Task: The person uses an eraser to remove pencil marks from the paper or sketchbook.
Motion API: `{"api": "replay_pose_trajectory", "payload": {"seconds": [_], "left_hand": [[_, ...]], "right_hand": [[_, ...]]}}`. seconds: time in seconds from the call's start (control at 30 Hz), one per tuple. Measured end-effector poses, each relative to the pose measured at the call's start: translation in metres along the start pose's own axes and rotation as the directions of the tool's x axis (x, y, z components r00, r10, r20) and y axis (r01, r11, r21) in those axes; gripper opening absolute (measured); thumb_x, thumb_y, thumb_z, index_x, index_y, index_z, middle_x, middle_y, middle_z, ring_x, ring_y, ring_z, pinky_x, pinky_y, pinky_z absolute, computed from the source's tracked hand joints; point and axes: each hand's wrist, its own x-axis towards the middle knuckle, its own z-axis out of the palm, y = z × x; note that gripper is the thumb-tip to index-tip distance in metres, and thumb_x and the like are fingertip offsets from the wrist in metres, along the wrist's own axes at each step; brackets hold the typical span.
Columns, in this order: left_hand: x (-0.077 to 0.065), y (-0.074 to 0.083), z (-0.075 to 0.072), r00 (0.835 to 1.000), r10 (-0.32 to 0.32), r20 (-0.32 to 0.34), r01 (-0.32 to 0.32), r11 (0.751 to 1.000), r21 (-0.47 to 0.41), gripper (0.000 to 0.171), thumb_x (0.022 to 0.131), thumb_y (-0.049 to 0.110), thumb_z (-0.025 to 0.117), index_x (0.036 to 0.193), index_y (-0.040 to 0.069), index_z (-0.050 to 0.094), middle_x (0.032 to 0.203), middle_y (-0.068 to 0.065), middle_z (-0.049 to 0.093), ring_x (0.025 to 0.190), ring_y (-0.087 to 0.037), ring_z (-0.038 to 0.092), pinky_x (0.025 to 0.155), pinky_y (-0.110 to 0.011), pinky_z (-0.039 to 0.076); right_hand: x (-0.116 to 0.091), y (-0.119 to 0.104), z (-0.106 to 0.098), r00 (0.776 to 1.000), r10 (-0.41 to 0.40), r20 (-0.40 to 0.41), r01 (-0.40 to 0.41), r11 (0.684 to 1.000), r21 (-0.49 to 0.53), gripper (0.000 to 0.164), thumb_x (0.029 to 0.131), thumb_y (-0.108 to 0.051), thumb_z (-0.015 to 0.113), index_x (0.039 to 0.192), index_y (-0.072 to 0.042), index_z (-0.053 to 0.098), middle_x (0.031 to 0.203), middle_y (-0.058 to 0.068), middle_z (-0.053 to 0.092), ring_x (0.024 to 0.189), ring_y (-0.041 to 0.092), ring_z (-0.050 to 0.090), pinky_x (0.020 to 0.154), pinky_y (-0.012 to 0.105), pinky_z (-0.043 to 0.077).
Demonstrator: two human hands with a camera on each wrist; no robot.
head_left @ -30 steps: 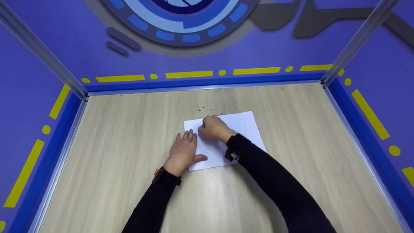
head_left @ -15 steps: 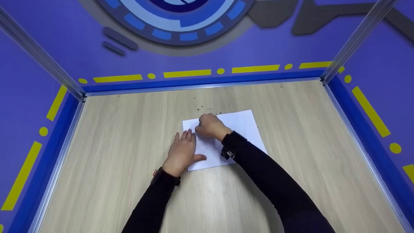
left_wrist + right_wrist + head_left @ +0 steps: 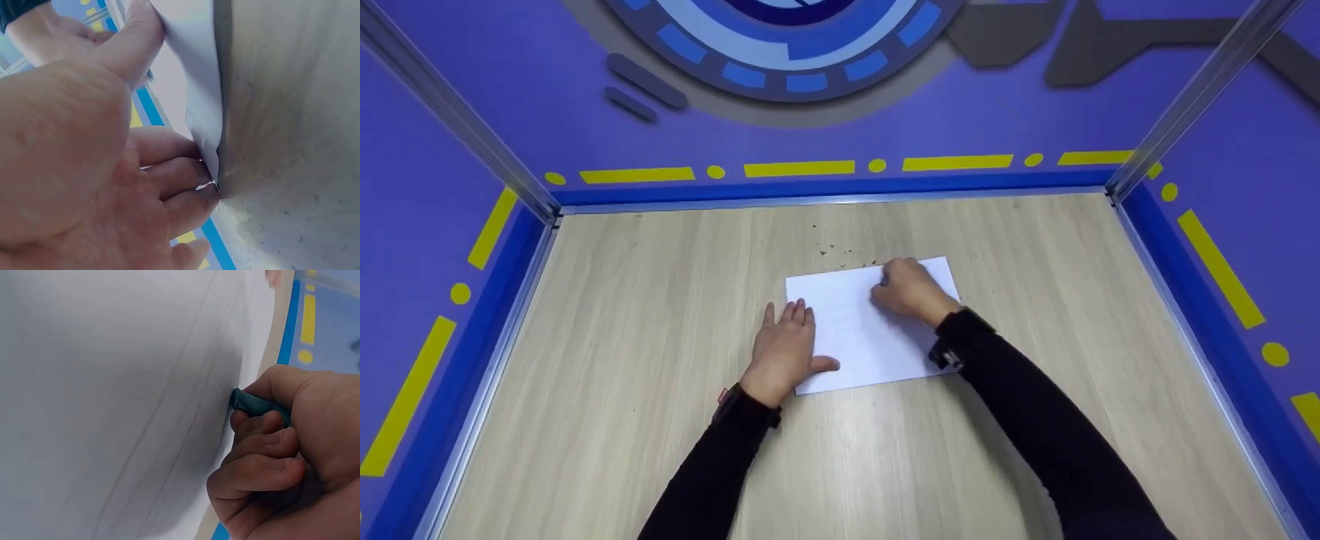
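Observation:
A white sheet of paper (image 3: 851, 330) lies on the wooden table, with faint straight pencil lines showing in the right wrist view. My left hand (image 3: 784, 349) rests flat at its left edge, fingers spread and the thumb out over the sheet. In the left wrist view those fingertips press right at the paper's edge. Near the far right of the sheet, my right hand (image 3: 911, 291) pinches a small dark green eraser (image 3: 256, 406) between thumb and index finger. Its tip meets the paper; the rest is partly hidden by the curled fingers.
Several dark crumbs (image 3: 823, 253) are scattered on the table (image 3: 660, 300) just beyond the paper's far edge. A blue-purple back wall (image 3: 780, 142) and side walls with metal frames enclose the table.
My right hand has moved with the eraser from the paper's left part to its far right part. The left hand stays in place on the left edge.

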Motion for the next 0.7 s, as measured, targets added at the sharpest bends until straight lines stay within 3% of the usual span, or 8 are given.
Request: {"api": "replay_pose_trajectory", "payload": {"seconds": [0.13, 0.27, 0.4, 0.53, 0.6, 0.7], "left_hand": [[0.001, 0.001, -0.001, 1.0, -0.002, 0.014, 0.002, 1.0, -0.021, 0.114, 0.093, 0.073, 0.074, 0.167, -0.005, 0.04, 0.177, -0.025, 0.037, 0.169, -0.039, 0.034, 0.141, -0.063, 0.018], [-0.001, 0.0, -0.001, 1.0, -0.009, 0.009, 0.009, 1.0, -0.021, 0.113, 0.093, 0.072, 0.075, 0.168, -0.005, 0.04, 0.177, -0.025, 0.037, 0.169, -0.039, 0.034, 0.141, -0.062, 0.018], [-0.002, 0.0, -0.002, 1.0, -0.002, -0.009, 0.001, 1.0, -0.03, 0.113, 0.092, 0.072, 0.077, 0.166, -0.006, 0.042, 0.176, -0.026, 0.039, 0.168, -0.04, 0.036, 0.14, -0.063, 0.02], [-0.001, 0.001, -0.001, 1.0, -0.004, -0.015, 0.003, 1.0, -0.029, 0.113, 0.092, 0.072, 0.077, 0.166, -0.006, 0.042, 0.176, -0.026, 0.039, 0.167, -0.04, 0.037, 0.14, -0.063, 0.02], [-0.001, 0.001, -0.001, 1.0, -0.006, -0.012, 0.005, 1.0, -0.022, 0.113, 0.092, 0.072, 0.077, 0.167, -0.005, 0.042, 0.177, -0.025, 0.039, 0.168, -0.04, 0.036, 0.14, -0.063, 0.02], [-0.001, 0.001, 0.0, 1.0, -0.003, -0.016, 0.003, 1.0, -0.016, 0.113, 0.092, 0.072, 0.076, 0.167, -0.005, 0.042, 0.177, -0.025, 0.039, 0.168, -0.039, 0.036, 0.14, -0.063, 0.02]], "right_hand": [[-0.012, 0.033, -0.017, 0.998, 0.033, -0.049, -0.033, 0.999, -0.002, 0.028, 0.091, -0.017, 0.07, 0.07, -0.012, 0.052, 0.072, 0.001, 0.048, 0.071, 0.024, 0.05, 0.064, 0.034, 0.039], [-0.016, 0.042, -0.023, 0.999, 0.009, -0.048, -0.009, 1.0, 0.005, 0.034, 0.093, -0.02, 0.068, 0.066, -0.015, 0.048, 0.07, -0.002, 0.043, 0.07, 0.023, 0.046, 0.064, 0.034, 0.036], [-0.02, 0.036, -0.026, 0.997, 0.058, -0.049, -0.06, 0.998, -0.034, 0.038, 0.097, -0.021, 0.067, 0.065, -0.012, 0.049, 0.077, 0.005, 0.051, 0.076, 0.026, 0.048, 0.069, 0.039, 0.039], [-0.023, 0.028, -0.026, 0.997, 0.079, -0.027, -0.08, 0.994, -0.076, 0.031, 0.099, -0.019, 0.065, 0.072, -0.005, 0.061, 0.097, 0.017, 0.067, 0.089, 0.031, 0.055, 0.082, 0.045, 0.049], [-0.022, 0.025, -0.025, 0.997, 0.078, -0.004, -0.078, 0.993, -0.084, 0.027, 0.1, -0.019, 0.062, 0.079, -0.002, 0.064, 0.105, 0.02, 0.069, 0.092, 0.032, 0.057, 0.085, 0.046, 0.051], [-0.019, 0.02, -0.021, 0.997, 0.076, 0.019, -0.074, 0.993, -0.087, 0.027, 0.101, -0.021, 0.061, 0.082, -0.003, 0.064, 0.103, 0.019, 0.068, 0.09, 0.032, 0.059, 0.083, 0.045, 0.052]]}}
